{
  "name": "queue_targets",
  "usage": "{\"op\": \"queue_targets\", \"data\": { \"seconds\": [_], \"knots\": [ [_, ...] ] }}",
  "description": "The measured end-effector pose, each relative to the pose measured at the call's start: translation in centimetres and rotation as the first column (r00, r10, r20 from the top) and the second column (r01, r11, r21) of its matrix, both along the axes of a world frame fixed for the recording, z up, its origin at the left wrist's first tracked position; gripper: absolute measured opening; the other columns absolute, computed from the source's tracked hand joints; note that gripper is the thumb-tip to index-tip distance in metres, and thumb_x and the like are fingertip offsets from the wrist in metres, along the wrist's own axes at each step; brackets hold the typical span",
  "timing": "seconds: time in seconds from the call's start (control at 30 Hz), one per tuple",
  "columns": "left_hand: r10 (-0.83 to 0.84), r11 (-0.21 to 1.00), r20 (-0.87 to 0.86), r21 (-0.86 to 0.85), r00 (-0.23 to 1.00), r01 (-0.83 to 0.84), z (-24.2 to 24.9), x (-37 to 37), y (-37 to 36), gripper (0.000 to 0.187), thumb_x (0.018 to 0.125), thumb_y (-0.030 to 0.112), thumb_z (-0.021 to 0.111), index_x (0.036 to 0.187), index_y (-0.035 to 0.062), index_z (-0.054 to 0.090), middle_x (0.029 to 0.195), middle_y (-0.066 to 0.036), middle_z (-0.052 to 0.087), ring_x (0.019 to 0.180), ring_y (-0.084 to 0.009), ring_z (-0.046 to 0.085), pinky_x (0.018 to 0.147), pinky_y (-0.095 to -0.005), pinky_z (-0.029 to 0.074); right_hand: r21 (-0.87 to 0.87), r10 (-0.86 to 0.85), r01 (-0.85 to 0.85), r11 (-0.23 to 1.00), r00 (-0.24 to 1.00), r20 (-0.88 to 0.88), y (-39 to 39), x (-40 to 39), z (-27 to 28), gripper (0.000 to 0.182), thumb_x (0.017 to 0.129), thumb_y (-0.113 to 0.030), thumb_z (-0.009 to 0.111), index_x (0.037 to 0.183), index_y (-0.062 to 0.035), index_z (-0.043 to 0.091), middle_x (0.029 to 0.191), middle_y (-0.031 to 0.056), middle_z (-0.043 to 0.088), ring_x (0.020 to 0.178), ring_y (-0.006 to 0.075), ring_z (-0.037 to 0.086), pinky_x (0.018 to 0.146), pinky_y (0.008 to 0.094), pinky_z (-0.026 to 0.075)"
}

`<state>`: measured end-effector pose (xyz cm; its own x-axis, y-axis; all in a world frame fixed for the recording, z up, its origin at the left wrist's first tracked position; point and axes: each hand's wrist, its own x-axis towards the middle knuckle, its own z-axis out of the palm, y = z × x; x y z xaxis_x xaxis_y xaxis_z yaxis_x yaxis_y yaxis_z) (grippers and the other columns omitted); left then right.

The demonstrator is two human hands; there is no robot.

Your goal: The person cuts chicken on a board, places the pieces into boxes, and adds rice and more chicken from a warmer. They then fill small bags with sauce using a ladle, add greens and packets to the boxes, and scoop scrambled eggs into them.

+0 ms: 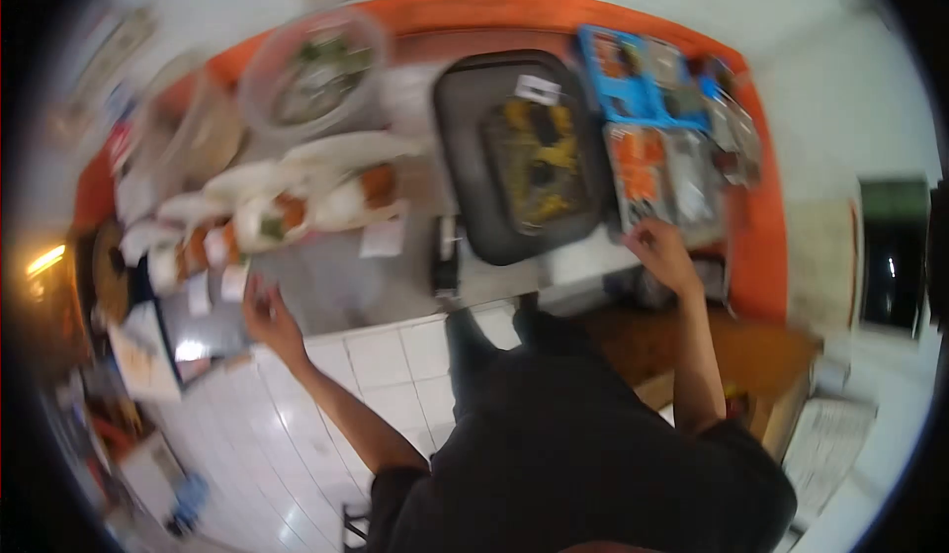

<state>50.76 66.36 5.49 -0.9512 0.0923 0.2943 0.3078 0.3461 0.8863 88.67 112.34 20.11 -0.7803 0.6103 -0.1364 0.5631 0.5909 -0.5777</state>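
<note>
My left hand [272, 324] is at the table's front edge, fingers loosely bent and apart, nothing visible in them. Its fingertips are close by a small white paper tag [234, 282]. Behind it stands a row of white paper-like wrappers [341, 207] with orange-brown food in them. My right hand [660, 254] hovers at the near end of a tray of orange pieces [638, 163], fingers bent, some blur over them. Left of it sits a black roasting pan [465, 182] holding a clear pack of yellow and dark food [544, 163] with a white label.
A clear round tub [259, 93] with greens and a bag stands at the back left. Blue divided trays [633, 108] and clear packets [692, 172] fill the right side. A narrow dark object [447, 266] lies beside the pan. White floor tiles [381, 360] show below.
</note>
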Motion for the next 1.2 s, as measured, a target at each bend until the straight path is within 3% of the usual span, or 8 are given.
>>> {"op": "queue_targets", "data": {
  "seconds": [0.1, 0.17, 0.4, 0.43, 0.73, 0.87, 1.03, 1.2],
  "knots": [
    [0.039, 0.999, 0.371, -0.036, 0.928, -0.027, -0.3, 7.0, 1.8, 0.035, 0.098, 0.011, 0.060, 0.129, -0.0060, 0.054, 0.107, -0.012, 0.064, 0.084, -0.0154, 0.064, 0.076, -0.0278, 0.056, -0.020, -0.178, 0.182, 0.983, 0.975, 0.135, 2.8, 3.2, -2.1, 0.025, 0.089, -0.018, 0.068, 0.080, 0.0038, 0.062, 0.069, 0.0168, 0.063, 0.060, 0.0265, 0.060, 0.060, 0.0390, 0.045],
    [-0.049, 0.984, 0.323, 0.179, 0.945, -0.010, -2.0, 10.1, 3.0, 0.033, 0.098, 0.007, 0.059, 0.129, -0.0046, 0.055, 0.103, -0.010, 0.064, 0.078, -0.0125, 0.061, 0.071, -0.0257, 0.055, -0.002, -0.251, 0.252, 0.968, 0.966, 0.063, 6.1, 5.6, -6.2, 0.021, 0.089, -0.017, 0.068, 0.082, 0.0032, 0.064, 0.070, 0.0162, 0.064, 0.060, 0.0249, 0.061, 0.061, 0.0375, 0.047],
    [-0.125, 0.992, 0.221, 0.051, 0.967, 0.117, 4.2, 12.1, 7.3, 0.035, 0.095, -0.003, 0.056, 0.130, -0.0027, 0.056, 0.100, -0.007, 0.064, 0.074, -0.0111, 0.059, 0.070, -0.0257, 0.053, -0.039, -0.528, 0.526, 0.849, 0.848, -0.052, 18.7, 14.4, -14.9, 0.014, 0.083, -0.009, 0.071, 0.089, 0.0029, 0.068, 0.070, 0.0077, 0.067, 0.066, 0.0139, 0.067, 0.060, 0.0285, 0.053],
    [-0.110, 0.993, 0.197, 0.061, 0.974, 0.099, 5.1, 12.5, 8.1, 0.035, 0.094, -0.003, 0.055, 0.129, -0.0027, 0.057, 0.101, -0.008, 0.065, 0.075, -0.0116, 0.059, 0.069, -0.0250, 0.052, 0.098, -0.570, 0.569, 0.816, 0.821, -0.025, 21.0, 16.0, -17.2, 0.018, 0.078, -0.014, 0.070, 0.091, -0.0013, 0.071, 0.081, 0.0153, 0.072, 0.076, 0.0298, 0.071, 0.072, 0.0392, 0.056],
    [-0.113, 0.993, 0.183, -0.002, 0.977, 0.115, 7.8, 24.5, 20.6, 0.034, 0.094, -0.003, 0.056, 0.128, -0.0027, 0.057, 0.100, -0.009, 0.067, 0.077, -0.0131, 0.063, 0.069, -0.0259, 0.054, 0.470, -0.468, 0.396, 0.789, 0.883, 0.041, 29.9, 19.1, -23.2, 0.011, 0.080, -0.013, 0.070, 0.087, -0.0052, 0.072, 0.091, 0.0174, 0.071, 0.084, 0.0379, 0.068, 0.078, 0.0450, 0.054],
    [-0.332, 0.940, 0.303, 0.020, 0.893, 0.342, 8.7, 29.1, 29.0, 0.033, 0.092, -0.002, 0.061, 0.124, -0.0025, 0.060, 0.100, -0.010, 0.068, 0.080, -0.0137, 0.066, 0.074, -0.0260, 0.055, 0.135, -0.517, 0.504, 0.853, 0.851, 0.090, 30.6, 19.6, -22.1, 0.014, 0.081, -0.009, 0.063, 0.089, -0.0045, 0.074, 0.094, 0.0235, 0.069, 0.088, 0.0418, 0.067, 0.080, 0.0494, 0.054],
    [-0.630, 0.709, 0.397, -0.057, 0.667, 0.703, 11.4, 33.8, 41.2, 0.036, 0.092, 0.004, 0.066, 0.127, 0.0012, 0.061, 0.101, -0.009, 0.069, 0.091, -0.0147, 0.067, 0.081, -0.0295, 0.055, -0.131, -0.572, 0.558, 0.820, 0.785, -0.238, 30.2, 20.5, -18.1, 0.007, 0.084, -0.005, 0.070, 0.085, 0.0013, 0.071, 0.074, 0.0105, 0.070, 0.068, 0.0139, 0.065, 0.062, 0.0268, 0.049],
    [-0.790, 0.535, 0.404, 0.086, 0.461, 0.841, 8.7, 39.6, 55.4, 0.041, 0.091, 0.009, 0.069, 0.130, 0.0008, 0.058, 0.112, -0.010, 0.068, 0.099, -0.0156, 0.067, 0.088, -0.0318, 0.054, -0.551, -0.608, 0.353, 0.756, 0.690, -0.393, 27.4, 18.6, -9.2, 0.017, 0.089, -0.015, 0.070, 0.093, 0.0014, 0.070, 0.075, 0.0046, 0.068, 0.067, 0.0107, 0.063, 0.062, 0.0252, 0.049]
  ]
}}
